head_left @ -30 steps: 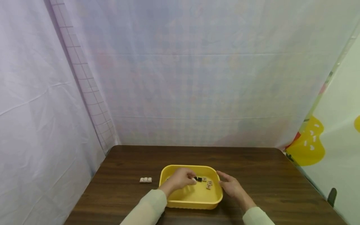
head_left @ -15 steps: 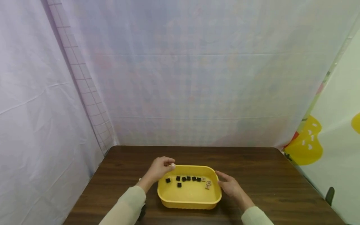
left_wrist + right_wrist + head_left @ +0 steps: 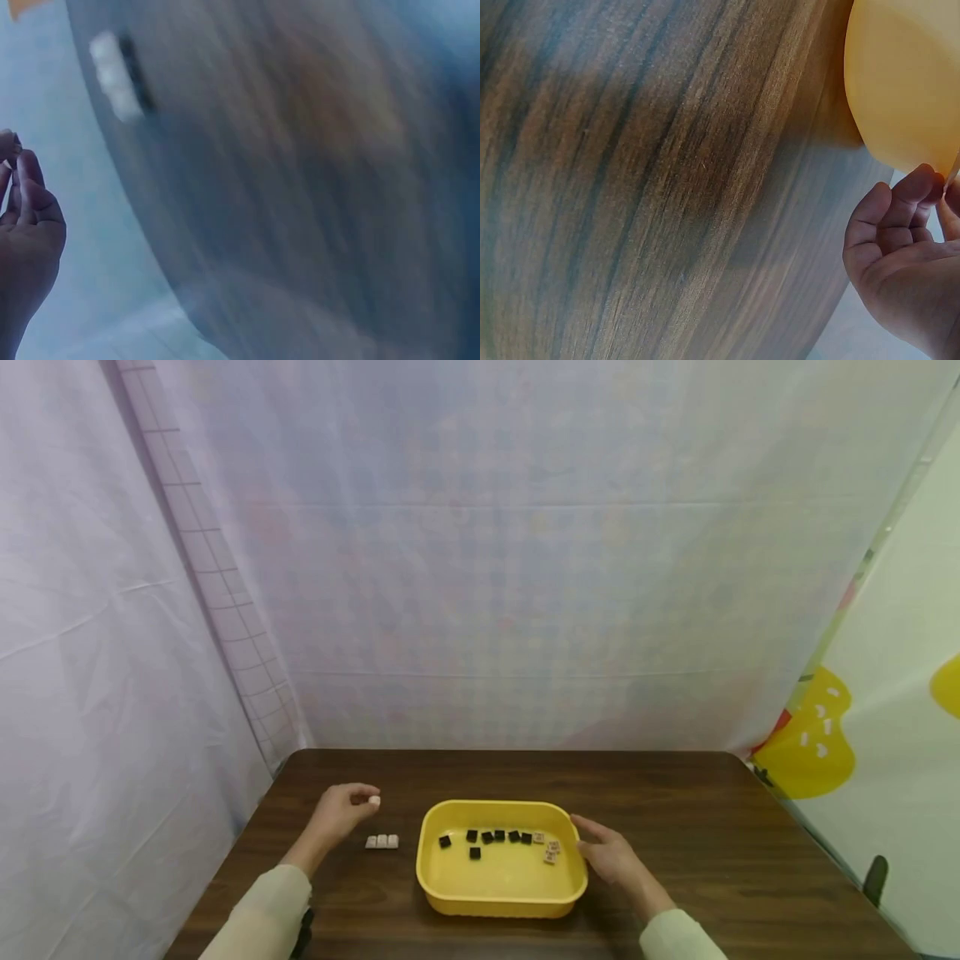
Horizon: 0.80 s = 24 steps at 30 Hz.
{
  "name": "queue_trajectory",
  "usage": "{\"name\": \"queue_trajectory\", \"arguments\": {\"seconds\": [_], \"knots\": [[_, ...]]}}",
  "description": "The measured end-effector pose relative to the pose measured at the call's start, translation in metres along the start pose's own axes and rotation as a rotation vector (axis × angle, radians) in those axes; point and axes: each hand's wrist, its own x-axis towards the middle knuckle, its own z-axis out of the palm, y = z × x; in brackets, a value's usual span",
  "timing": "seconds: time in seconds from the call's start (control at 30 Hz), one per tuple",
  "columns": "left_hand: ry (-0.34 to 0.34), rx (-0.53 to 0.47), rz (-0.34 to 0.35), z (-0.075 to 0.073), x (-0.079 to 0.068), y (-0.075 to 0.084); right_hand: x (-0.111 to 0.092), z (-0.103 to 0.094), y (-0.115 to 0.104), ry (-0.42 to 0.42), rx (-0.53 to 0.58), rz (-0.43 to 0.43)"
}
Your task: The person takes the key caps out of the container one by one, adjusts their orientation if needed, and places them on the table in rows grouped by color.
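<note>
My left hand (image 3: 337,814) is raised over the left part of the table, pinching a small white keycap (image 3: 374,800) between thumb and fingers. Just to its right, a short row of three white keycaps (image 3: 382,842) lies on the wood; the left wrist view shows the row (image 3: 116,75) blurred. A yellow plastic tub (image 3: 498,907) stands at the middle. Several black keycaps (image 3: 499,836) lie loosely inside, with a few pale keycaps (image 3: 550,857) with dark marks at its right end. My right hand (image 3: 617,860) grips the tub's right rim, fingers curled against the wall (image 3: 907,90).
The dark wood-grain table (image 3: 697,827) extends around the tub on all sides. White curtains (image 3: 510,568) hang behind its far edge and at the left. A pale cloth with yellow shapes (image 3: 813,735) hangs at the right.
My left hand has lifted out of the tub with the white keycap and moved left, past the tub's rim, to beside the row. The right hand stays at the rim.
</note>
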Motion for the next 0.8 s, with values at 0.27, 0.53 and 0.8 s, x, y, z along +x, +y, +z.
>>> {"name": "queue_trajectory", "arguments": {"seconds": [0.27,0.53,0.8], "knots": [[-0.02,0.123,-0.004,-0.01,-0.011,-0.033,-0.001,0.0,0.0,-0.001,0.011,0.029],[-0.06,0.138,-0.033,-0.006,-0.017,-0.046,-0.002,-0.001,0.0,-0.012,0.009,0.017],[-0.088,0.082,-0.05,-0.001,-0.021,-0.048,-0.003,-0.001,-0.001,-0.014,0.001,0.03]]}}
